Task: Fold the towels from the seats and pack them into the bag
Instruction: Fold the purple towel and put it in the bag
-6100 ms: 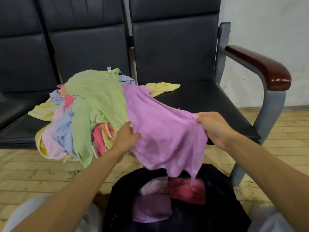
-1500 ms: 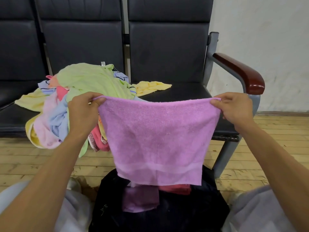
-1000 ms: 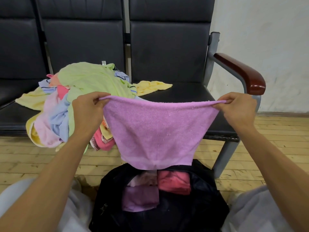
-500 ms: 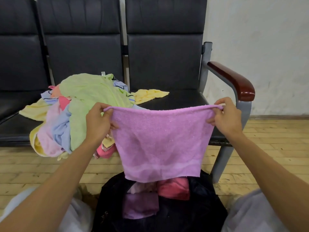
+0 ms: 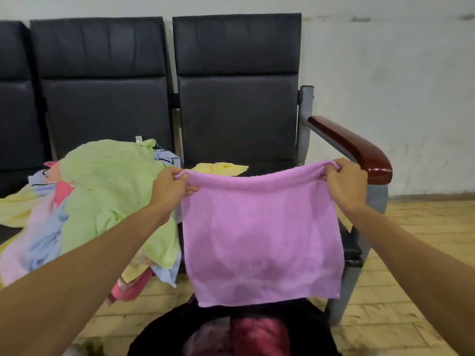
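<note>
The left hand pinches one top corner of a purple towel and the right hand pinches the other, so the cloth hangs spread in the air in front of the black seats. Its lower edge hangs just above the open black bag on the floor, where what look like folded pink and purple towels lie. A heap of unfolded towels, green uppermost, rests on the seat to the left.
</note>
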Tool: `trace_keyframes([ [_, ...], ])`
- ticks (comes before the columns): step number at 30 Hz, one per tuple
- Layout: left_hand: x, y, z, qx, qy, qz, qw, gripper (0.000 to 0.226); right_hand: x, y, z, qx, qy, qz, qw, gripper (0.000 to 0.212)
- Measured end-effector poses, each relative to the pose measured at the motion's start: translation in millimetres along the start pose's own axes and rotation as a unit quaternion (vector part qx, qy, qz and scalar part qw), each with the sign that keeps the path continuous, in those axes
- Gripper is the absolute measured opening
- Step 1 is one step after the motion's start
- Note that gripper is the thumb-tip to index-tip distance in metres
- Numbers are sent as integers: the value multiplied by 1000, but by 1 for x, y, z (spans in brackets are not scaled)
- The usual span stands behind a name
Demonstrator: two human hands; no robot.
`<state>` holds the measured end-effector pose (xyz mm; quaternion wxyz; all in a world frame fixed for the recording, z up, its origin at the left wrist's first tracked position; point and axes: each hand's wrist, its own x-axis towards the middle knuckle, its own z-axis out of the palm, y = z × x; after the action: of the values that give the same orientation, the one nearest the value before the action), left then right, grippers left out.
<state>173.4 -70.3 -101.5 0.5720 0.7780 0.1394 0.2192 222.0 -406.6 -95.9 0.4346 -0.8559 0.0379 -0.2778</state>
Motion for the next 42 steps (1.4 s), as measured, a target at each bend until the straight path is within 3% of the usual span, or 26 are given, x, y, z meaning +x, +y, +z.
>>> trace_keyframes([
  [5,51,6,25,-18,-15,-9,1000,15,38,7,28,54,-7,31,998,23],
  [11,79,17,42,7,33,61,998,7,74,15,43,174,-4,40,984,22],
  [14,66,16,44,15,37,100,994,8,78,20,33,180,-8,34,983,26],
  [19,35,-3,22,31,1,110,993,9,46,28,-2,127,-71,27,989,32],
  [23,0,-6,-3,-9,-47,97,994,19,14,23,-32,88,-105,8,991,16],
  [26,-36,-16,-12,-44,-78,38,995,16,-17,24,-46,-11,-189,-18,982,11],
  [29,-65,-41,-15,-17,-134,-19,991,14,-51,32,-49,-151,-297,-89,939,14],
  [33,-77,-71,-25,106,-187,21,977,17,-72,44,-47,-283,-407,-120,860,24],
  [36,-86,-79,-28,102,-205,24,973,16,-70,42,-45,-274,-416,-92,862,24],
  [39,-80,-79,-18,175,-165,110,964,14,-67,42,-35,-276,-382,-61,880,45],
  [42,-64,-84,-6,254,-115,140,950,12,-64,48,-24,-303,-316,-32,898,35],
])
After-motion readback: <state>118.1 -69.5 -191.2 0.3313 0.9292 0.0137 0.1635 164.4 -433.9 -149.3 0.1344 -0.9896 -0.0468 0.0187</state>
